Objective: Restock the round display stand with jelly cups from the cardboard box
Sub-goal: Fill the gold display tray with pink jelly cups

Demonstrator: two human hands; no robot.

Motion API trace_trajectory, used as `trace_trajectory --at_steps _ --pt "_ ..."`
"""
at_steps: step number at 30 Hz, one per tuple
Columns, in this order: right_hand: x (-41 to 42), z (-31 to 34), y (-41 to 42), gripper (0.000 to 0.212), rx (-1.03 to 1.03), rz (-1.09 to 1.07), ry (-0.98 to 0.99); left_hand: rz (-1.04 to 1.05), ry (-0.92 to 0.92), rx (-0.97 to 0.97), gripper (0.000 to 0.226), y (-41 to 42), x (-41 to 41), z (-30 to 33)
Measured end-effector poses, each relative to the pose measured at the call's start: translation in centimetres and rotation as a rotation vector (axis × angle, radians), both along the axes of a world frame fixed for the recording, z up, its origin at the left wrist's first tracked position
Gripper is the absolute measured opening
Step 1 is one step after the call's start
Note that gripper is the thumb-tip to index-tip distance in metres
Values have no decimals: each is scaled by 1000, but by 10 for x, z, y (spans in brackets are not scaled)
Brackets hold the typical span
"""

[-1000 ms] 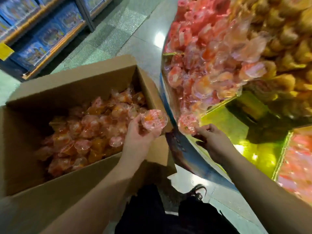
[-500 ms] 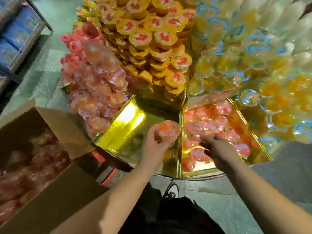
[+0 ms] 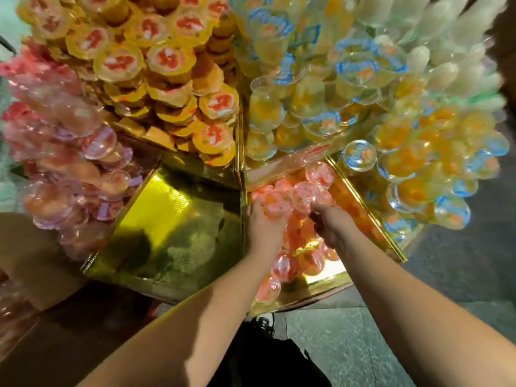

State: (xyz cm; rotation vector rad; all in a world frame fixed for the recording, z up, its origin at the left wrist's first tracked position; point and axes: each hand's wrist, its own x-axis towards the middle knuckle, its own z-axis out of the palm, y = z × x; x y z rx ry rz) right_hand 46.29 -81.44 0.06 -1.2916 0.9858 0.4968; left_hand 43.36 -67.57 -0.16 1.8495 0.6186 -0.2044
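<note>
The round display stand [image 3: 178,286] has gold mirrored wedge compartments. My left hand [image 3: 262,227] holds a pink-orange jelly cup [image 3: 276,203] over the wedge that holds several like cups [image 3: 310,263]. Beside it, my right hand [image 3: 332,227] holds another jelly cup [image 3: 303,195] above the same pile. The wedge to the left [image 3: 167,219] shows its bare gold floor. A corner of the cardboard box [image 3: 30,317] sits at the lower left, its contents mostly out of view.
Tall stacks of pink cups [image 3: 64,169], yellow cups [image 3: 156,79] and clear orange-and-blue cups [image 3: 391,121] rise around the wedges. Grey stone floor [image 3: 349,344] lies at the lower right. My dark trousers and a shoe [image 3: 262,325] show below.
Both hands carried their cups from the box over to the stand and now reach deeper into the pink-cup wedge. The view swung right, leaving the box at the frame's edge.
</note>
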Motion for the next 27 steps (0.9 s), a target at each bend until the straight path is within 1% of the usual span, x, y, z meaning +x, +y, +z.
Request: trace_trajectory --at_steps 2,6,8,13,17,22,27 --pt "5 -7 1 31 -11 -11 12 31 -5 32 68 0 2 -3" --pt "11 -15 7 22 20 -16 22 45 -15 93 60 8 7 -6" --pt "14 -17 9 22 53 -21 22 50 -17 98 58 7 10 -7" --pt "19 -21 10 17 59 -13 16 55 -7 80 62 -2 9 -17" --pt "23 -25 13 16 63 -16 12 49 13 121 66 -7 12 -18" --pt "27 -28 17 21 -25 15 -7 18 56 214 67 -12 16 -17" --pt "26 -29 16 37 -85 104 -31 -23 161 278 74 -11 21 -12"
